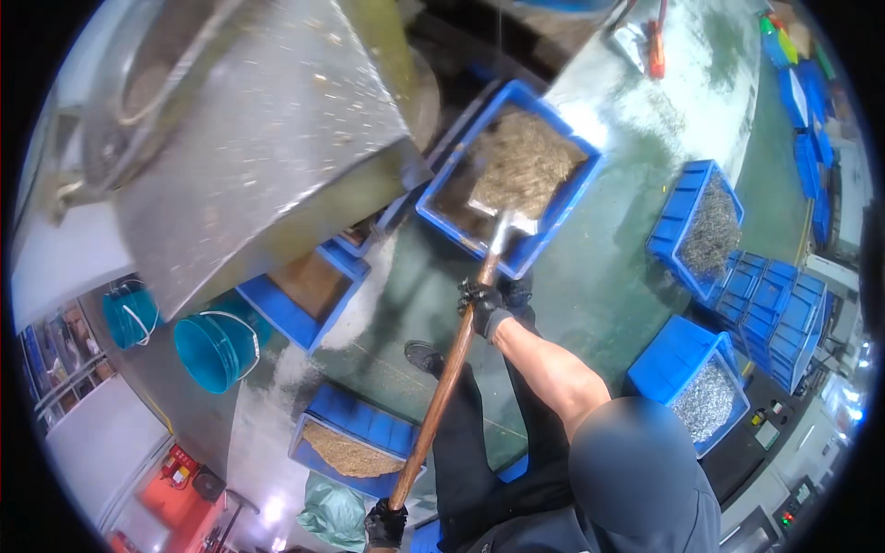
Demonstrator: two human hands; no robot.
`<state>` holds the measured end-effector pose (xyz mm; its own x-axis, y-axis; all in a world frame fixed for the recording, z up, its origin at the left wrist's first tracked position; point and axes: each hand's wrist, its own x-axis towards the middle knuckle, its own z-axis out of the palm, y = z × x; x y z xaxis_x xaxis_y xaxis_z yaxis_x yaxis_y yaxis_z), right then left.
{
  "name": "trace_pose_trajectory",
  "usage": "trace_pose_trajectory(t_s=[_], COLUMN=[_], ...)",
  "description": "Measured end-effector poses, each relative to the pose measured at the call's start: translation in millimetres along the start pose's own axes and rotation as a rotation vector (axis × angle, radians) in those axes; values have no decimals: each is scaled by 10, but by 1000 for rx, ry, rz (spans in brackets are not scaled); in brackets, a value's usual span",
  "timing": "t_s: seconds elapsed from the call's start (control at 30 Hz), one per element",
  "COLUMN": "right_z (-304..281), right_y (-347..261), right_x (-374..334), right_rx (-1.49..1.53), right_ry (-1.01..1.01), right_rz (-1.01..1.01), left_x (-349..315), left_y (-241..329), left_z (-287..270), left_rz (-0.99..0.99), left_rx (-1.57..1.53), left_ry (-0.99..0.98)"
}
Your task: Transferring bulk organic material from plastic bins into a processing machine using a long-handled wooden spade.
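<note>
A shovel (442,392) with a long wooden handle runs diagonally up through the head view. My right hand (481,306), in a black glove, is wrapped round the shaft just below the metal part. Lower down, my left hand (385,525), gloved too, grips the end of the handle. The shovel's blade is inside a blue bin (558,226) and carries a heap of tan, grainy shavings (530,158), smeared by motion. Whether the blade touches the bin's bottom I cannot tell.
A large metal machine chute (267,120) looms at the upper left. Blue bins of tan material (350,452) and grey metal shavings (710,230) stand around my legs. Teal buckets (217,350) are at left, stacked blue crates (770,309) at right. A red-handled tool (656,51) lies at the far side.
</note>
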<state>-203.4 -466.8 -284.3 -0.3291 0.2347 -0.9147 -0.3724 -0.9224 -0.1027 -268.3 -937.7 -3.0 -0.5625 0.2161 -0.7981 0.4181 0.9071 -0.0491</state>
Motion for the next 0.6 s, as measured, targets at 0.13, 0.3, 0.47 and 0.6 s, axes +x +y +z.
trace_pose_trajectory(t_s=[0.13,0.3,0.47,0.6], right_z=[434,848,1223,1570], right_y=[251,277,496,592], right_x=[-784,-1992,-2918,-3544], right_rx=[-18,-85,22,71], right_ry=[27,141,17,20], right_rz=[-31,-165,-229,-270], left_x=[-622,-1173,-1633,-2420], left_y=[-990,-896,-1708,-1219], left_z=[354,-1065,-1595,-2953], left_rz=[-26,9,166,250], left_rx=[584,-1038,-736,-408], left_ry=[431,-194,-66,38])
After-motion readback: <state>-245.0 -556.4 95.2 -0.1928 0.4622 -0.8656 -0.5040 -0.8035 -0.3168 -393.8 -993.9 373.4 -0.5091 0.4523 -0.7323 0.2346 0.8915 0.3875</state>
